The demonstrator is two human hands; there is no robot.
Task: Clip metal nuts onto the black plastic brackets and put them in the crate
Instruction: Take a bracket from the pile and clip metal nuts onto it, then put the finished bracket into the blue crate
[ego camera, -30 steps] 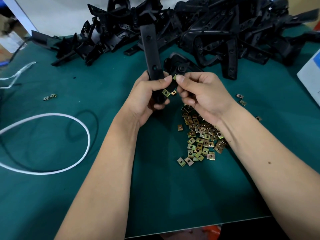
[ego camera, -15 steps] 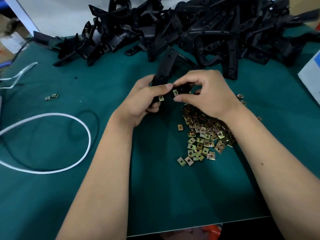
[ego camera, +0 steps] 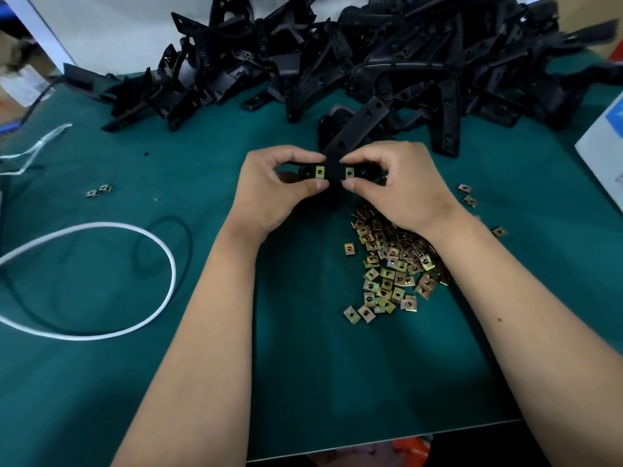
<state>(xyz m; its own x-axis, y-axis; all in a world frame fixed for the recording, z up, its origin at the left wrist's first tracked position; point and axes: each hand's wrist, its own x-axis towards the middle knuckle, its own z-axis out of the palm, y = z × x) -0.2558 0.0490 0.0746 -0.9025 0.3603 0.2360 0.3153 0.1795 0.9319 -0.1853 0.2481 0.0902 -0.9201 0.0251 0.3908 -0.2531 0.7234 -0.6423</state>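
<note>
I hold a black plastic bracket [ego camera: 358, 130] low over the green mat, its long arm pointing away to the upper right. My left hand [ego camera: 274, 190] pinches its left end and my right hand [ego camera: 399, 187] pinches its right end, thumbs underneath. Two brass-coloured metal nuts sit clipped on the bracket's near bar, the left nut [ego camera: 319, 171] and the right nut [ego camera: 349, 172]. A heap of loose metal nuts [ego camera: 394, 264] lies on the mat under my right wrist. No crate is in view.
A big pile of black brackets [ego camera: 371, 59] fills the back of the green mat [ego camera: 135, 382]. A white cord loop [ego camera: 135, 230] lies at left, with two stray nuts [ego camera: 98, 191] beyond it. A white box [ego camera: 603, 143] sits at the right edge. The mat's front edge runs bottom right.
The bracket has swung from upright to lying low with its arm pointing away right. My hands have spread to its two ends, and a second nut now shows on the bar.
</note>
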